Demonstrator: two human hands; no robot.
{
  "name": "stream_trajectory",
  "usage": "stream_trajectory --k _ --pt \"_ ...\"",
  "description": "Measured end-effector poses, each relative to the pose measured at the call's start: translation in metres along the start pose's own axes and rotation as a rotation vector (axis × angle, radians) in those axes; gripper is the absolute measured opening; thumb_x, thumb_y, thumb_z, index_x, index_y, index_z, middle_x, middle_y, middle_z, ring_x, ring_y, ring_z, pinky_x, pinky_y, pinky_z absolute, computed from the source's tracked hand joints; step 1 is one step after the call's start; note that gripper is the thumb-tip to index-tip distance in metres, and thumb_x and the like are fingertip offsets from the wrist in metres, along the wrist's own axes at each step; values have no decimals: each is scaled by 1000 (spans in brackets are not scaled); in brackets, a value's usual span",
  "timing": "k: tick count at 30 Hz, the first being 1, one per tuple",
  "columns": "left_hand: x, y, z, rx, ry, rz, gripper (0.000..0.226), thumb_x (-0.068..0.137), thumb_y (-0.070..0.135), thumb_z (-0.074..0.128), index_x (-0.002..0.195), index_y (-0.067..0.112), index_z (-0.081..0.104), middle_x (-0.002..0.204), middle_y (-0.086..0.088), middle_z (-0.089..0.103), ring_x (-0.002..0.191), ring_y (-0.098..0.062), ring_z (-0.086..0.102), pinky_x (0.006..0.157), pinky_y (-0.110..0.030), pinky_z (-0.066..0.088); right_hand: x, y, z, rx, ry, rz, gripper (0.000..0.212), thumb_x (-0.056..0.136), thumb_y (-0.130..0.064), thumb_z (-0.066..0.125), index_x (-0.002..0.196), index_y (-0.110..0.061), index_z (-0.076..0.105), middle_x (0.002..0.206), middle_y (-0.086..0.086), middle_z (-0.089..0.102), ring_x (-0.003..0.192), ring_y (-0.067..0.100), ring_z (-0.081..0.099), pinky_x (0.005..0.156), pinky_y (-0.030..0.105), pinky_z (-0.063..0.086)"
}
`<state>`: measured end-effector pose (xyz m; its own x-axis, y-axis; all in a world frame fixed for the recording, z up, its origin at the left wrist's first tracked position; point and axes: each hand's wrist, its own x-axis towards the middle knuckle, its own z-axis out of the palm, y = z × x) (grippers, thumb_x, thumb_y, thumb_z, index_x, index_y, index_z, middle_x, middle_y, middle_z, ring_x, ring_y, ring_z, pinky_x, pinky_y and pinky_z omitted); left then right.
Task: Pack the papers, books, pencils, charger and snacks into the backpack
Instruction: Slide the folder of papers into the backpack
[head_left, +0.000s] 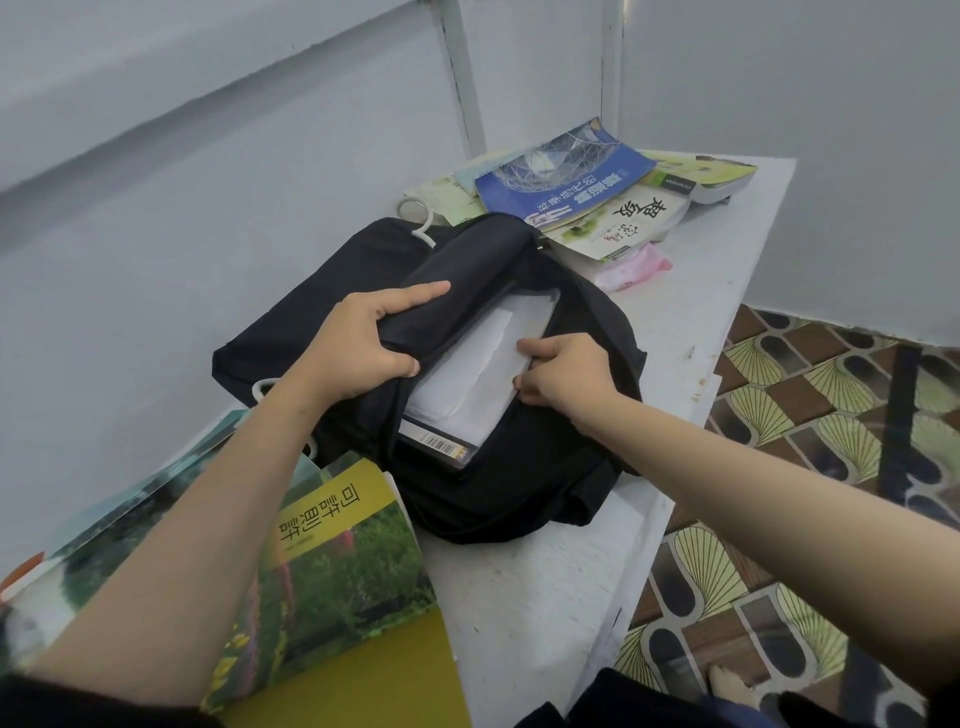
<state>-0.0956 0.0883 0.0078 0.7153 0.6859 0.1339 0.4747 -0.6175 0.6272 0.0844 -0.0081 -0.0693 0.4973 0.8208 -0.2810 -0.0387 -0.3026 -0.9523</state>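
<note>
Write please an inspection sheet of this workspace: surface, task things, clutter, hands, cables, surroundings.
Surface: white painted table, scuffed.
Job's things: black fabric backpack lies open; white papers and a barcoded book sit in its opening; blue-covered book tops a far pile; green-and-yellow book lies near; pink plastic packet beside the pile.
Clutter: nothing seen.
Hands: left hand grips the backpack's flap; right hand pinches the papers' edge.
Cables: white cable loops at the backpack's far edge.
Surroundings: pale walls; patterned tile floor.
</note>
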Motion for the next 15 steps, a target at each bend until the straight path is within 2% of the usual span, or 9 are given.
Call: stream_trajectory --k 2,4,6,9,11,13,15 --pt "0 0 2 8 -3 -11 81 65 -10 71 122 45 54 118 30 53 104 24 46 82 6 31 1 -3 -2 -158 -41 -37 54 78 6 67 129 -5 55 105 13 64 77 25 68 78 35 58" --pt "0 -1 6 14 -11 -34 80 66 -8 71 123 45 53 118 29 52 105 18 49 81 6 31 -2 -9 -3 -340 -105 -85 58 80 -7 68 135 -7 48 108 11 64 80 25 69 81 38 57" --pt "-1 -2 10 22 -27 -50 79 67 -4 73 124 47 52 121 26 52 110 9 49 85 3 31 -7 -14 -6 -479 -185 -126 62 82 -19 67 139 -11 44 119 8 60 94 24 66 89 36 53" --pt "-7 -3 16 70 -43 -50 76 71 7 75 126 50 46 125 14 49 114 -2 44 90 -8 31 -22 -16 -13 -698 -324 -214 64 84 -30 67 140 -13 43 135 4 52 119 20 52 96 23 40" --pt "-14 -2 19 71 -17 -70 69 74 12 75 123 52 47 128 5 43 118 -7 38 98 -19 30 -34 -14 -18 -762 -401 -257 60 84 -31 66 138 -14 45 136 2 51 121 16 50 98 22 38" --pt "-24 0 18 34 37 -89 59 75 15 75 116 53 53 137 5 39 127 -9 34 105 -26 26 -44 -12 -23 -815 -449 -307 55 86 -31 63 137 -16 48 138 -2 51 124 14 48 99 21 35" --pt "-38 1 14 -23 81 -96 50 76 14 75 108 49 61 139 7 44 130 -8 37 111 -33 28 -54 -12 -25 -871 -467 -370 49 88 -31 61 135 -19 51 136 -3 52 124 12 47 97 19 34"
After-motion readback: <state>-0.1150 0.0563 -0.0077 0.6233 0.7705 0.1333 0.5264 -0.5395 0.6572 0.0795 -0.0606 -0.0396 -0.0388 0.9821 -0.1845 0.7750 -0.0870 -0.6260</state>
